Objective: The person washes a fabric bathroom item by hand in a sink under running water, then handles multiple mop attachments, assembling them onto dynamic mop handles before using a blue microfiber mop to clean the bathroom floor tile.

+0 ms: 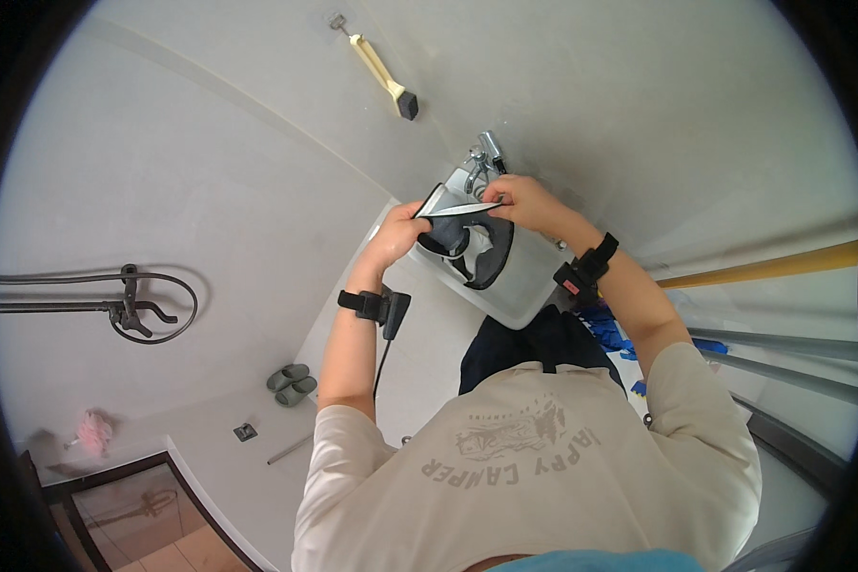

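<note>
Over a white sink, I hold a dark grey and black fabric item with pale trim along its upper edge; its exact kind is hard to make out. My left hand grips the left end of that edge, fingers closed. At the other end, my right hand pinches the same pale strip between thumb and fingers. The strip is stretched between both hands, while the rest hangs open into the basin. Something whitish shows inside its folds. Just beyond my right fingers stands a chrome faucet.
A cream-handled brush hangs on the far wall. Grey slippers and a drain cover are at the lower left. A shower hose hangs left. On the right are a yellow pole and grey poles.
</note>
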Tool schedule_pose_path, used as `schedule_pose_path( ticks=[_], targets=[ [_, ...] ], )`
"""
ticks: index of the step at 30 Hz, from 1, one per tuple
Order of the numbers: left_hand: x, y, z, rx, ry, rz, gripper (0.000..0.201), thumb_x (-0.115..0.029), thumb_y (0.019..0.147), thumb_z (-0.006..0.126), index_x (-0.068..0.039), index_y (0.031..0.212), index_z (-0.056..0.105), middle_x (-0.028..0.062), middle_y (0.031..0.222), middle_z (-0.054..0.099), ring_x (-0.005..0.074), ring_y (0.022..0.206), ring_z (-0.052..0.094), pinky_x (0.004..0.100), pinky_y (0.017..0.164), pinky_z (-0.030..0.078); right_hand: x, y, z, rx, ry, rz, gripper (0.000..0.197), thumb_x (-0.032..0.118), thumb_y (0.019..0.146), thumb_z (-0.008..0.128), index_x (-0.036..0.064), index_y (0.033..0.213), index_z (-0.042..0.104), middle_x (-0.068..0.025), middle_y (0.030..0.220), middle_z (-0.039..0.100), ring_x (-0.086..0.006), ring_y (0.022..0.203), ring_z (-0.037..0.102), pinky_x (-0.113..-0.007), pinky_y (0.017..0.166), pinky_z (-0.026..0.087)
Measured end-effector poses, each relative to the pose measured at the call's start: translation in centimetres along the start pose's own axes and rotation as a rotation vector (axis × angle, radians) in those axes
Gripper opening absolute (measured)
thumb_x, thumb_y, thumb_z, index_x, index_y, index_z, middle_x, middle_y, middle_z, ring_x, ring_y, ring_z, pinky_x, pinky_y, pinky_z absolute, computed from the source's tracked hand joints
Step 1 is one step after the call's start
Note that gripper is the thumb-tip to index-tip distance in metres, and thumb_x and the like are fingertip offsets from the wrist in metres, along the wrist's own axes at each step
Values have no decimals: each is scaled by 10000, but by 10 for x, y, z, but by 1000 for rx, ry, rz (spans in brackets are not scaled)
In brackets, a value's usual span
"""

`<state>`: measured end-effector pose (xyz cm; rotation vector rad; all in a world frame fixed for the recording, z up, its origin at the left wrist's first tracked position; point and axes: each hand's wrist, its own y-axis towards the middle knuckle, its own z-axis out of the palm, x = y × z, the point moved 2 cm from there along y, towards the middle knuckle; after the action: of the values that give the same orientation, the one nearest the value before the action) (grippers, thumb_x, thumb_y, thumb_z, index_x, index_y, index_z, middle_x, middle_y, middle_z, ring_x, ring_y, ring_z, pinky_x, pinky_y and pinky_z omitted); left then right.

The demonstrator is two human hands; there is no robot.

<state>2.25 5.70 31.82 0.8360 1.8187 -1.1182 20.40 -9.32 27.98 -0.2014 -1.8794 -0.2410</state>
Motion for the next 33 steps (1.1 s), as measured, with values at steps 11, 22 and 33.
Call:
schedule_pose_path(
  ticks=[11,22,33],
  targets=[
    [-55,-18,0,47,360,23,436,78,728,413,-50,1113,574,89,771,617,206,625,594,327,566,479,48,4,-3,-248,-328,-374,575,111,622,724,102,1163,529,-74,1079,584,-267,1021,527,-362,872,412],
    [-64,-20,-7,-129,879,278,406,106,680,437,-19,1030,598,202,889,630,362,803,607,414,706,486,58,38,5,190,-764,-217,223,175,688,625,86,892,601,-136,720,614,-326,732,603,-434,647,469],
    [-7,-22,-20,-346,998,241,226,-52,678,651,-46,901,621,150,870,630,325,804,605,388,699,491,69,28,16,43,-468,-102,161,161,720,607,59,833,554,-135,697,594,-323,678,584,-410,602,442]
  ],
)
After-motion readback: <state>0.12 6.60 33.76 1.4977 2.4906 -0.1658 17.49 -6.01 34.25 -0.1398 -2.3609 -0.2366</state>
